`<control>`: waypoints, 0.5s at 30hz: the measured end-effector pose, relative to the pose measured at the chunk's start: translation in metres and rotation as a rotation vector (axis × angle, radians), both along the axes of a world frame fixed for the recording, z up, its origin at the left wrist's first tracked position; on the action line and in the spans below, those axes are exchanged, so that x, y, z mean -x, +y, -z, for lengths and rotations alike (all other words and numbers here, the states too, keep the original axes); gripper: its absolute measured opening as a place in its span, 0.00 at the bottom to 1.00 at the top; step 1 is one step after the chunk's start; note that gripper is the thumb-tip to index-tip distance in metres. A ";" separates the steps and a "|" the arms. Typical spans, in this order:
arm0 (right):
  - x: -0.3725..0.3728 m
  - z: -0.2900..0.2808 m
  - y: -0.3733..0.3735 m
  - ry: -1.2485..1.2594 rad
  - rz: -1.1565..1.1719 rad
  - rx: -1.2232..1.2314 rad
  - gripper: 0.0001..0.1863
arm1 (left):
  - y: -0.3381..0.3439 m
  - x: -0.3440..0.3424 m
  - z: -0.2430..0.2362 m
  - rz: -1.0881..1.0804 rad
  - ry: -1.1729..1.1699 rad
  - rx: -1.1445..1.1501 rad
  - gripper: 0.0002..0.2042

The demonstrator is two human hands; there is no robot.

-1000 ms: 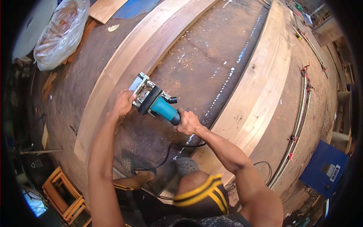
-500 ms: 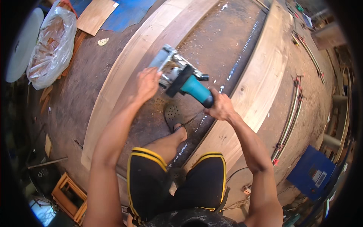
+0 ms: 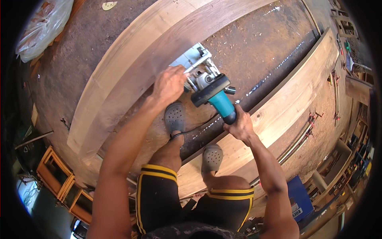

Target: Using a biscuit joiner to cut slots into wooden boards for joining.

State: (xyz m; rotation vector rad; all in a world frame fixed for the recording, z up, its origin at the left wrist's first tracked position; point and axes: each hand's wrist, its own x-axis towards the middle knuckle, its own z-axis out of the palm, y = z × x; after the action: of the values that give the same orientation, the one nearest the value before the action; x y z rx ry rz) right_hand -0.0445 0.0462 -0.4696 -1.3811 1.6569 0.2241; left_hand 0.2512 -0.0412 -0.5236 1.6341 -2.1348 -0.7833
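Observation:
A teal and black biscuit joiner (image 3: 222, 102) with a metal fence is held between my two hands. My right hand (image 3: 240, 124) is wrapped round the black rear end of its body. My left hand (image 3: 172, 84) is closed at the front, by the metal fence; its fingertips are partly hidden. The joiner's front end is at the inner edge of the left-hand wooden board (image 3: 147, 65); I cannot tell whether it touches. A power cord (image 3: 201, 126) trails from the tool past my feet. Across from it lies another long board (image 3: 286, 105).
My clogs (image 3: 175, 116) stand between and by the boards. Long bar clamps (image 3: 298, 141) lie on the floor at right, near a blue box (image 3: 299, 199). Wooden frames (image 3: 55, 171) lean at lower left, and a clear plastic bag (image 3: 45, 30) sits at upper left.
The view has shifted, so the boards appear turned. The joiner stays in both hands, at the left-hand board. My right foot now shows further forward, by the right-hand board.

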 end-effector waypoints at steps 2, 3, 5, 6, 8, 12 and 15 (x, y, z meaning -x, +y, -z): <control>-0.005 0.024 -0.008 -0.062 -0.009 -0.021 0.42 | -0.004 -0.010 0.013 -0.030 -0.001 0.010 0.13; -0.007 0.033 -0.012 -0.067 -0.013 -0.007 0.41 | -0.005 -0.013 0.019 -0.045 -0.004 0.011 0.13; -0.021 0.048 -0.021 -0.083 -0.047 0.021 0.40 | -0.011 -0.029 0.032 -0.056 -0.054 -0.016 0.13; -0.027 0.056 -0.024 -0.090 -0.068 0.034 0.40 | -0.013 -0.035 0.038 -0.056 -0.095 -0.058 0.13; -0.027 0.074 -0.020 -0.123 -0.044 0.024 0.39 | -0.013 -0.033 0.042 -0.042 -0.134 -0.031 0.13; -0.012 0.098 0.003 -0.194 -0.037 0.100 0.39 | 0.006 -0.016 0.051 -0.068 -0.196 -0.045 0.14; -0.001 0.096 0.014 -0.168 0.037 0.053 0.40 | 0.020 0.005 0.055 -0.106 -0.128 0.039 0.15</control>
State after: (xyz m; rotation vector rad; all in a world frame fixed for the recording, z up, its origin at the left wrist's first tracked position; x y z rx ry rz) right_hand -0.0438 0.0606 -0.5659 -1.3689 1.5569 0.0408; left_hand 0.2466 -0.0215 -0.5783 1.8050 -2.1132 -0.6167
